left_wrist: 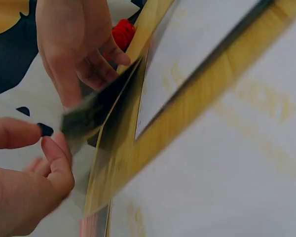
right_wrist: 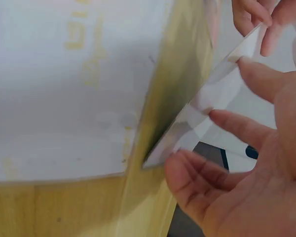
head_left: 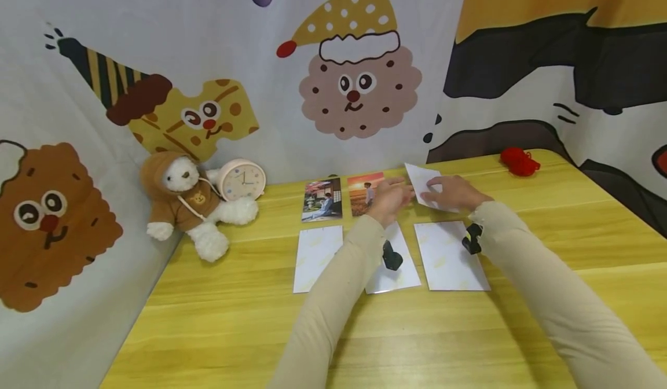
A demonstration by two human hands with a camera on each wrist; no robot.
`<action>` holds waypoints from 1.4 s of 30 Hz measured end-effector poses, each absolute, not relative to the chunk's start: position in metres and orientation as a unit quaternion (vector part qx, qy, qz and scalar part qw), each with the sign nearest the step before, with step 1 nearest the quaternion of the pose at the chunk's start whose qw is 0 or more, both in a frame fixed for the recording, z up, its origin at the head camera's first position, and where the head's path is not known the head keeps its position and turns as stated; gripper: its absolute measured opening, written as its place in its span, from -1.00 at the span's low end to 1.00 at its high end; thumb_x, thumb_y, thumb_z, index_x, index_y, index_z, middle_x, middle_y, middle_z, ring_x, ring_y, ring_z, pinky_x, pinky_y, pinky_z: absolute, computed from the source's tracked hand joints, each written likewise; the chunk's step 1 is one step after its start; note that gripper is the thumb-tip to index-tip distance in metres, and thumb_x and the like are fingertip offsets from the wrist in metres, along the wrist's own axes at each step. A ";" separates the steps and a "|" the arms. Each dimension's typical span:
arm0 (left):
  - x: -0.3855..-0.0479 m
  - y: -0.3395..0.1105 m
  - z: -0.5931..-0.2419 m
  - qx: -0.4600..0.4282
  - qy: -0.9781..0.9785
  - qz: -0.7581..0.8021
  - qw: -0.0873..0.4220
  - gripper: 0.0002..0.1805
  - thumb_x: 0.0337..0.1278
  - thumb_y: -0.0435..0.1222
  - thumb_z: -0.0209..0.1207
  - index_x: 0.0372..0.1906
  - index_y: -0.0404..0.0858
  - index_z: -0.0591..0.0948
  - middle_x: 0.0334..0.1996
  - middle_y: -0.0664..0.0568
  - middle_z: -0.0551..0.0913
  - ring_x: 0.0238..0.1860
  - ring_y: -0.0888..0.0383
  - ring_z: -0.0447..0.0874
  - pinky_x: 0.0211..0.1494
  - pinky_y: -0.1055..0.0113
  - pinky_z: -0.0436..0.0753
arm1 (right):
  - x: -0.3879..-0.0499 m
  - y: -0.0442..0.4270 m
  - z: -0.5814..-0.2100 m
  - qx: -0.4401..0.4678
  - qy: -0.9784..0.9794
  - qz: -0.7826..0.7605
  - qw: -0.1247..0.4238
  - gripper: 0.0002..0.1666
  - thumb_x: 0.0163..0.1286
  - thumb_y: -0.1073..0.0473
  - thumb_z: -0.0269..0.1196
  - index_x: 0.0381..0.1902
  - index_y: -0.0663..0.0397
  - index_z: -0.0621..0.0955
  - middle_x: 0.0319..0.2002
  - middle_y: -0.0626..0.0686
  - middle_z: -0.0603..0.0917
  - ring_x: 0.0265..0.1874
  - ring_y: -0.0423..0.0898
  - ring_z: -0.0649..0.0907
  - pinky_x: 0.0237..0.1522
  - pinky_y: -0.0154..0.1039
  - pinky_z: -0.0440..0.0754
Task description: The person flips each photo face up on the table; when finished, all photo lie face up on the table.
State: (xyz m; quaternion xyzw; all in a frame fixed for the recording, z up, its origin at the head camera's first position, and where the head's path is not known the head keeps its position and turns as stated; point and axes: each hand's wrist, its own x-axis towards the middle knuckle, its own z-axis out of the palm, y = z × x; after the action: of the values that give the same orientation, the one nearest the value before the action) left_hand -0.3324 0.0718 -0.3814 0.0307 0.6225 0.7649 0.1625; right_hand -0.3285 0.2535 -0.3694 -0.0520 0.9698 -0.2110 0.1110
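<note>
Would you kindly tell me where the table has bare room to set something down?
The table is bare between the red bundle and right sleeve, and between the teddy bear and leftmost white card. Around the left hand and right hand, cards and photos crowd it.

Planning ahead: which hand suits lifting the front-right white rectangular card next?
Probably the right hand, once free: its wrist is by the front-right white rectangular card, while the left hand is farther left.

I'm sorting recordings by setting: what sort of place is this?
Probably an indoor corner dressed for filming: a yellow wood-grain table before a white cartoon-printed cloth backdrop, with a white plush bear in a brown hoodie near the table's edge.
</note>
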 end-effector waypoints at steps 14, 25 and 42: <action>-0.334 0.071 -0.382 0.072 0.673 0.724 0.132 -0.38 0.00 -0.70 0.25 0.25 -0.34 0.55 0.18 -0.23 0.65 0.17 -0.18 0.68 0.17 0.20 0.71 | -0.333 0.253 -0.360 -0.016 0.938 -0.313 0.145 -0.19 0.53 -0.21 0.08 0.53 0.13 0.25 0.33 0.40 0.39 0.15 0.22 0.51 0.12 0.11 0.61; -0.332 0.076 -0.378 0.082 0.644 0.744 0.158 -0.36 0.12 -0.57 0.28 0.35 -0.23 0.49 0.26 -0.22 0.58 0.13 -0.04 0.68 0.26 0.12 0.65 | -0.332 0.249 -0.354 -0.053 0.896 -0.426 0.115 -0.32 0.53 0.04 0.14 0.50 0.12 0.30 0.22 0.39 0.53 0.04 0.13 0.57 -0.02 -0.10 0.67; -0.331 0.087 -0.371 0.173 0.711 0.663 0.159 -0.24 0.30 -0.49 0.13 0.51 0.14 0.32 0.45 -0.03 0.42 0.07 -0.03 0.55 0.01 0.19 0.59 | -0.326 0.253 -0.345 -0.021 0.883 -0.466 0.053 -0.34 0.67 -0.07 -0.21 0.53 0.17 0.24 0.32 0.31 0.38 -0.02 0.09 0.50 -0.02 -0.09 0.75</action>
State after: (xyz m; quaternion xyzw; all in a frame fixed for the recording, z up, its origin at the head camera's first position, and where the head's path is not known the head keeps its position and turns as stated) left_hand -0.3306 0.0873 -0.3708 0.1727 0.7114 0.6625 0.1588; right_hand -0.3265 0.2530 -0.3447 -0.0214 0.8828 -0.4663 0.0525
